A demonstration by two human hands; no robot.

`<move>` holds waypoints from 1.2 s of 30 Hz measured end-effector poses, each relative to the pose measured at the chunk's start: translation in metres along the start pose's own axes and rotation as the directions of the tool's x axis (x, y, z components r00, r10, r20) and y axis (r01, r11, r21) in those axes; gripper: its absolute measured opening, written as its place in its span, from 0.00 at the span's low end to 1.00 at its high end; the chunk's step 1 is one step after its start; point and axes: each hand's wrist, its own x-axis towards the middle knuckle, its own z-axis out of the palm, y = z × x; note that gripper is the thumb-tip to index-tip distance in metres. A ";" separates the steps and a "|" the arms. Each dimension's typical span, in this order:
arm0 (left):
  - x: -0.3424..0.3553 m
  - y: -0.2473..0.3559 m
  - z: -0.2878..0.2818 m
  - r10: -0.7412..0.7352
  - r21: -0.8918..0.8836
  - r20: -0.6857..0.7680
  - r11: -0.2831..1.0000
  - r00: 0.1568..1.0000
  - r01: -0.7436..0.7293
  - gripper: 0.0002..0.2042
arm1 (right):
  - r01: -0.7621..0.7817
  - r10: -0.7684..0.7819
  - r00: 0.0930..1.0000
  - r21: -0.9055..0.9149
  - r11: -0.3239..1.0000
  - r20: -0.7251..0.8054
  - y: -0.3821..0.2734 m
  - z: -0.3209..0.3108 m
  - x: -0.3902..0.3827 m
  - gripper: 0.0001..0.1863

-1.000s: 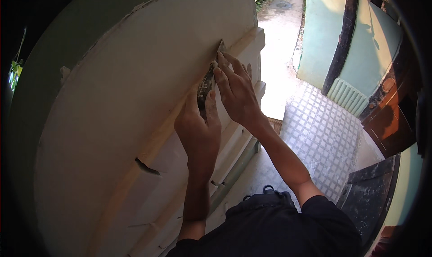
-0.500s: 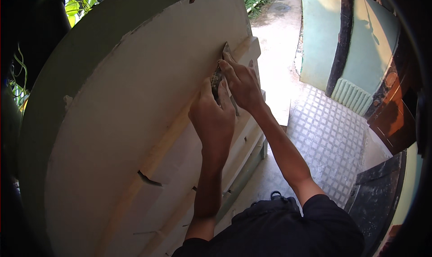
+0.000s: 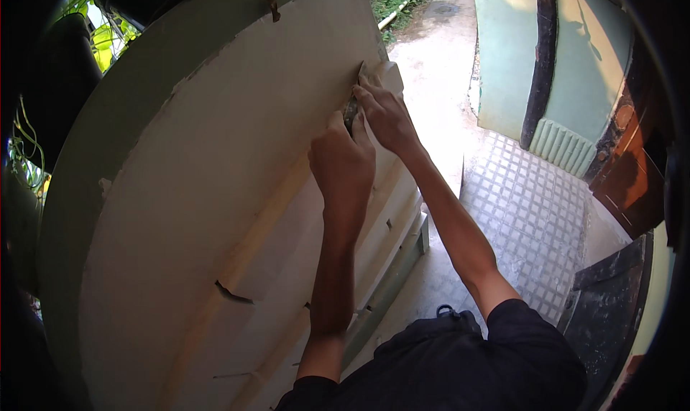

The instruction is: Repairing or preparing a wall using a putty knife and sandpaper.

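A dark, narrow bladed tool [image 3: 351,114] lies along the upper edge of a pale raised moulding [image 3: 266,195] on the wall. My left hand [image 3: 343,156] is closed around its near part, thumb and fingers on either side of it. Further up, my right hand [image 3: 388,120] is closed too, its fingers pressing on the tool near its far end. The thin tip pokes out beyond the right fingers, against the off-white wall [image 3: 215,145]. My fingers cover most of the tool, so its exact kind is hidden.
A green border [image 3: 68,195] with a rough paint edge runs around the wall. Dark notches [image 3: 233,293] break the lower mouldings. A tiled floor [image 3: 517,217] and a bright path lie to the right, beside a light green wall [image 3: 507,58] and a dark post [image 3: 544,66].
Both hands remain on the tool, and more of it is now covered by my fingers. The view has shifted slightly. Against the wall, the hands sit a little nearer the moulding's far end.
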 end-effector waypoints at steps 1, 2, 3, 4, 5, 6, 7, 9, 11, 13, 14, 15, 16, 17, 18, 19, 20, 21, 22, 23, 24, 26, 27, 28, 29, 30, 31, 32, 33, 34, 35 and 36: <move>-0.004 0.005 -0.003 -0.008 -0.022 0.004 1.000 1.000 0.008 0.12 | 0.008 -0.008 0.999 0.007 1.000 -0.048 -0.005 -0.002 -0.005 0.18; -0.006 0.006 -0.004 -0.005 -0.022 0.001 1.000 1.000 0.005 0.12 | -0.085 0.087 0.985 -0.023 0.996 0.151 -0.011 -0.010 -0.012 0.18; -0.007 0.006 -0.005 0.014 -0.030 -0.030 0.999 0.999 -0.015 0.12 | -0.082 0.084 0.985 -0.023 0.996 0.149 -0.005 -0.009 -0.008 0.18; -0.006 0.005 -0.005 0.031 -0.037 -0.059 0.999 0.998 -0.033 0.12 | 0.002 0.017 0.990 -0.129 0.992 0.143 0.004 -0.007 -0.001 0.18; -0.003 0.007 -0.004 0.028 -0.035 -0.050 0.999 0.998 -0.030 0.12 | 0.074 -0.040 0.988 -0.232 0.970 0.149 0.008 -0.007 0.000 0.19; 0.006 0.008 0.001 0.008 -0.014 -0.026 1.000 1.000 -0.008 0.12 | 0.090 -0.040 0.987 -0.333 0.939 0.155 0.005 -0.011 0.008 0.19; 0.010 0.009 0.004 -0.013 0.007 -0.003 1.000 1.000 0.013 0.12 | 0.083 -0.032 0.987 -0.333 0.939 0.156 0.000 -0.015 0.006 0.19; 0.004 0.009 0.004 0.024 0.010 0.002 1.000 1.000 -0.024 0.12 | -0.260 0.249 0.957 0.058 0.964 0.148 -0.016 -0.024 0.012 0.19; -0.013 0.016 -0.004 0.069 0.032 -0.065 0.997 0.996 -0.067 0.12 | -0.205 0.197 0.975 0.067 0.977 0.107 -0.008 -0.011 -0.002 0.19; 0.001 0.020 -0.003 0.055 0.003 -0.076 0.999 0.996 -0.055 0.12 | -0.141 0.137 0.989 0.071 0.987 0.062 0.004 -0.007 0.004 0.20; 0.003 0.022 -0.004 0.029 -0.022 -0.073 0.999 0.997 -0.031 0.11 | -0.143 0.143 0.984 -0.007 0.990 0.103 0.008 -0.010 0.013 0.20; 0.006 0.018 -0.002 0.026 -0.014 -0.075 1.000 0.997 -0.027 0.11 | -0.132 0.142 0.979 -0.079 0.988 0.149 0.006 -0.009 0.018 0.20; 0.007 0.010 0.005 0.043 -0.001 -0.073 0.999 0.996 -0.044 0.11 | -0.130 0.140 0.978 -0.073 0.989 0.153 0.004 -0.008 0.014 0.20; 0.012 0.011 0.009 0.071 -0.001 -0.069 0.997 0.995 -0.072 0.11 | -0.076 0.088 0.989 -0.099 0.992 0.123 0.005 -0.012 0.012 0.19; 0.007 0.013 0.009 0.080 -0.007 -0.069 0.997 0.994 -0.080 0.11 | -0.023 0.035 0.995 -0.127 0.992 0.093 0.005 -0.015 0.011 0.18; -0.003 0.016 0.006 0.071 -0.012 -0.071 0.997 0.995 -0.072 0.10 | -0.022 0.033 0.996 -0.133 0.991 0.083 0.012 -0.012 0.006 0.18; -0.009 0.020 0.002 0.056 -0.010 -0.078 0.998 0.995 -0.057 0.10 | 0.113 -0.108 0.993 -0.185 0.976 0.041 0.015 -0.006 0.000 0.17; -0.006 0.020 0.005 0.060 -0.010 -0.082 0.998 0.995 -0.061 0.10 | 0.242 -0.248 0.969 -0.242 0.940 0.006 0.020 -0.003 -0.002 0.16; 0.001 0.016 0.012 0.074 0.019 -0.086 0.997 0.994 -0.073 0.10 | 0.227 -0.218 0.974 -0.312 0.923 0.061 0.026 -0.004 0.005 0.17; 0.004 0.012 0.020 0.084 0.046 -0.079 0.996 0.993 -0.080 0.10 | 0.220 -0.212 0.975 -0.315 0.923 0.062 0.028 -0.009 0.013 0.17; 0.004 0.009 0.020 0.082 0.049 -0.074 0.996 0.994 -0.079 0.10 | 0.164 -0.155 0.986 -0.247 0.955 0.055 0.025 -0.011 0.020 0.15; 0.007 0.008 0.019 0.060 -0.064 -0.046 0.996 0.997 -0.063 0.10 | 0.043 -0.045 0.999 -0.105 0.994 -0.015 0.018 -0.009 0.018 0.16; 0.005 0.011 0.018 0.062 -0.067 -0.041 0.996 0.997 -0.065 0.10 | 0.039 -0.041 0.999 -0.107 0.993 -0.017 0.017 -0.010 0.014 0.16; 0.000 0.016 0.014 0.036 -0.057 -0.015 0.998 0.999 -0.036 0.10 | 0.046 -0.048 0.998 -0.056 0.997 -0.027 0.016 -0.011 0.011 0.16; -0.003 0.019 0.010 0.003 -0.041 0.009 0.999 1.000 -0.003 0.10 | 0.055 -0.055 0.998 0.001 0.998 -0.032 0.015 -0.011 0.010 0.16; 0.001 0.019 0.014 0.003 -0.043 0.016 0.999 1.000 -0.003 0.10 | 0.048 -0.048 0.998 -0.001 0.999 -0.033 0.021 -0.012 0.014 0.16; 0.010 0.017 0.023 0.048 -0.025 -0.024 0.999 0.999 -0.048 0.10 | 0.072 -0.075 0.997 -0.087 0.994 -0.036 0.033 -0.013 0.026 0.16; 0.015 0.014 0.024 0.085 0.003 -0.063 0.996 0.994 -0.085 0.10 | 0.094 -0.100 0.995 -0.162 0.982 -0.030 0.030 -0.011 0.029 0.17; 0.013 0.013 0.023 0.077 0.010 -0.058 0.997 0.995 -0.077 0.10 | 0.089 -0.093 0.995 -0.156 0.984 -0.023 0.027 -0.011 0.026 0.17; 0.012 0.013 0.021 0.065 -0.028 -0.030 0.997 0.997 -0.066 0.10 | -0.010 0.014 0.999 -0.090 0.996 0.036 0.025 -0.015 0.025 0.17; 0.016 0.018 0.022 0.066 -0.077 -0.010 0.995 0.998 -0.067 0.10 | -0.103 0.106 0.990 -0.037 0.994 0.089 0.022 -0.022 0.031 0.18; 0.015 0.021 0.022 0.072 -0.081 -0.016 0.994 0.997 -0.073 0.10 | 0.054 -0.053 0.994 0.009 0.998 -0.092 0.036 -0.009 0.029 0.19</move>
